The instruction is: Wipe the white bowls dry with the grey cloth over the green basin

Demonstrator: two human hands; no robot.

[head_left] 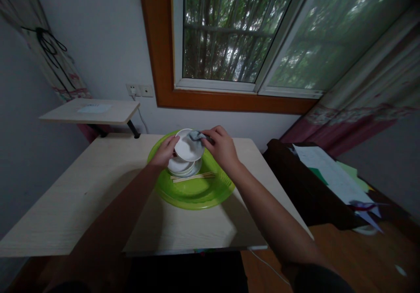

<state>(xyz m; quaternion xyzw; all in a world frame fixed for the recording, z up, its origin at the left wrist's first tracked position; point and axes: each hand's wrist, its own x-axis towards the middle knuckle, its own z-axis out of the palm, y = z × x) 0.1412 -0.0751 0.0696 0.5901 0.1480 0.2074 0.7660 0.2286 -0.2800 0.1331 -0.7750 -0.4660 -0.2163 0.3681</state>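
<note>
Left hand (166, 151) grips dish (187, 149) edge; tabletop (88, 179) extends beside basin (197, 203).

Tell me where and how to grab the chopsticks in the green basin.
Probably pinch the chopsticks toward their right ends, coming from above on the near side: they are thin and lie close together, and the stacked dishes crowd their left ends.

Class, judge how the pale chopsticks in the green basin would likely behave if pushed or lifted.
The chopsticks look straight and slim, so each is probably stiff and light. Lying side by side in the green basin, they may slide or roll apart when pushed.
</note>
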